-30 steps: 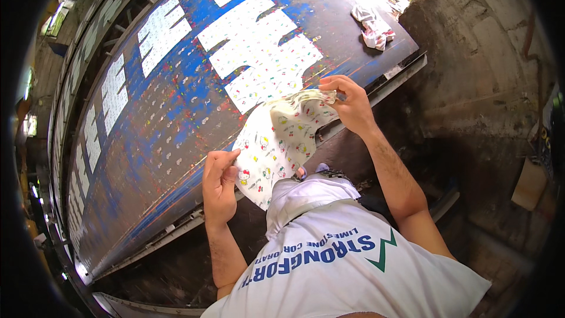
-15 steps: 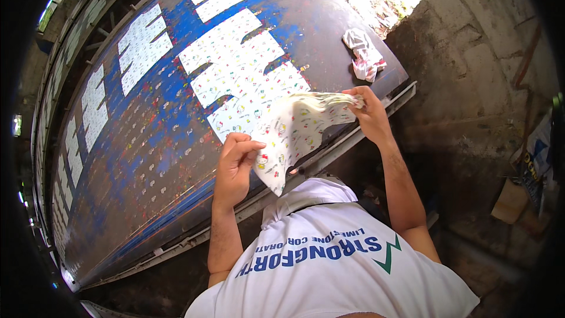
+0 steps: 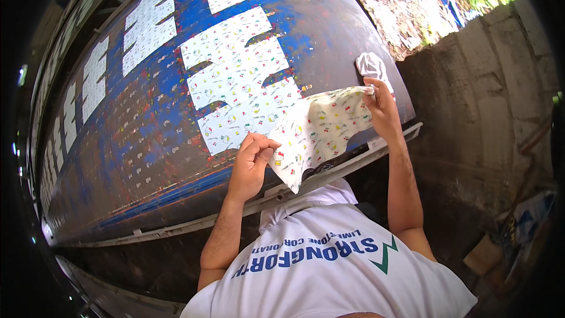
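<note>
Between the left hand [image 3: 250,166] and the right hand [image 3: 384,112] hangs a white fabric piece with small coloured prints [image 3: 338,126], the left pinching its near-left edge, the right grasping its far-right corner. Beyond the left hand, matching white notched fabric cutouts [image 3: 235,76] lie flat on the blue-and-brown paint-stained tabletop [image 3: 156,153]. Just beyond the right hand sits a crumpled white bundle [image 3: 371,66].

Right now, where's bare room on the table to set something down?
Left of the nearest laid fabric: a wide paint-stained stretch of table, reaching the near edge. Right of it: a dark strip, up to the crumpled white bundle. Crowded: the near right side, where the left hand and right hand hold up a patterned sheet.
</note>
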`<state>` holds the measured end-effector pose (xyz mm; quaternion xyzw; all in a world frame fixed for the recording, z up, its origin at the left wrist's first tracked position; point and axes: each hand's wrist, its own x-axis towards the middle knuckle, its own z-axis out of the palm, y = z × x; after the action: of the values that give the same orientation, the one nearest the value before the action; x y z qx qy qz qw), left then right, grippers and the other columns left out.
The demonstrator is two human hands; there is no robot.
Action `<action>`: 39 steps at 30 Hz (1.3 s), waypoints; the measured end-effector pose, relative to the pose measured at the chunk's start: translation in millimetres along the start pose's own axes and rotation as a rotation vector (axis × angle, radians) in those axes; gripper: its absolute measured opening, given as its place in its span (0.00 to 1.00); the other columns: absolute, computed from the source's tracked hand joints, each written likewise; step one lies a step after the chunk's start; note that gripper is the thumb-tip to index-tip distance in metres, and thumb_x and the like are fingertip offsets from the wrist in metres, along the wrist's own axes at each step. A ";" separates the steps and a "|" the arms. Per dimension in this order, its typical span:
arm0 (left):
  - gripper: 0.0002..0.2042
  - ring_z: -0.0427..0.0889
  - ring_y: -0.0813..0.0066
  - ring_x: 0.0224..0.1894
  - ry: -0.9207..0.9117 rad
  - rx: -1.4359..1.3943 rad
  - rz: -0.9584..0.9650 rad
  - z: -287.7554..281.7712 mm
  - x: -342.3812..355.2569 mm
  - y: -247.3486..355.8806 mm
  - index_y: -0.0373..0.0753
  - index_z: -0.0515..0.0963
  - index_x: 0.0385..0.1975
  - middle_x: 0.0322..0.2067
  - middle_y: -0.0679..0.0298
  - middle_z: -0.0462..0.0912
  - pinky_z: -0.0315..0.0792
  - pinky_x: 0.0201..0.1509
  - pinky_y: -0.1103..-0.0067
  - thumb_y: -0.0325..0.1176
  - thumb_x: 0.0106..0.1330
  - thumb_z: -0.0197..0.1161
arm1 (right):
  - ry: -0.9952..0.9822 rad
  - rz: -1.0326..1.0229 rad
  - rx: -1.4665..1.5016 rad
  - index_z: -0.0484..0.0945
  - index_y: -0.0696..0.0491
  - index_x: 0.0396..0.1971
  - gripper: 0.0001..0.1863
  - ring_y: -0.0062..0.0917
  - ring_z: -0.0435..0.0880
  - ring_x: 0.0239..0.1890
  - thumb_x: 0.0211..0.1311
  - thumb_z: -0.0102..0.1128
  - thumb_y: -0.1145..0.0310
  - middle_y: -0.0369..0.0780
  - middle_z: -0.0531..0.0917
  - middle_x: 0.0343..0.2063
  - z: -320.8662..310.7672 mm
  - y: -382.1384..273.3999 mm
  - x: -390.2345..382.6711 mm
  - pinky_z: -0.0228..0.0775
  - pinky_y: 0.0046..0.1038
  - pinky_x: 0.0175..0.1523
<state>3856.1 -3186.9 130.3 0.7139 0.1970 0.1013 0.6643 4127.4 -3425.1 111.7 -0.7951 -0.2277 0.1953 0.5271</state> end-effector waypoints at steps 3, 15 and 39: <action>0.07 0.74 0.82 0.41 0.085 -0.069 -0.041 35.8 8.1 -2.8 0.35 0.82 0.44 0.43 0.68 0.72 0.72 0.43 0.83 0.29 0.79 0.57 | 0.001 -0.026 -0.064 0.70 0.54 0.66 0.20 0.16 0.75 0.42 0.78 0.56 0.75 0.36 0.82 0.43 -21.2 1.3 43.0 0.70 0.22 0.49; 0.08 0.80 0.81 0.42 0.302 -0.412 -0.012 168.8 109.1 63.2 0.33 0.79 0.50 0.44 0.66 0.76 0.80 0.48 0.81 0.29 0.78 0.60 | -0.186 -0.780 -0.308 0.76 0.48 0.66 0.25 0.25 0.86 0.49 0.71 0.50 0.82 0.41 0.85 0.54 -113.4 -114.9 274.9 0.76 0.28 0.54; 0.10 0.85 0.76 0.31 0.760 0.508 -0.260 -190.1 182.2 -110.6 0.36 0.84 0.35 0.28 0.63 0.88 0.77 0.37 0.73 0.38 0.71 0.67 | -0.112 -0.355 -0.582 0.87 0.54 0.40 0.10 0.43 0.87 0.46 0.69 0.61 0.65 0.45 0.89 0.40 143.0 44.8 320.4 0.77 0.42 0.54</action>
<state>3927.0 -2934.1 18.1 0.7356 0.5322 0.2200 0.3567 4318.5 -3151.2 -5.1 -0.8481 -0.4372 0.0709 0.2907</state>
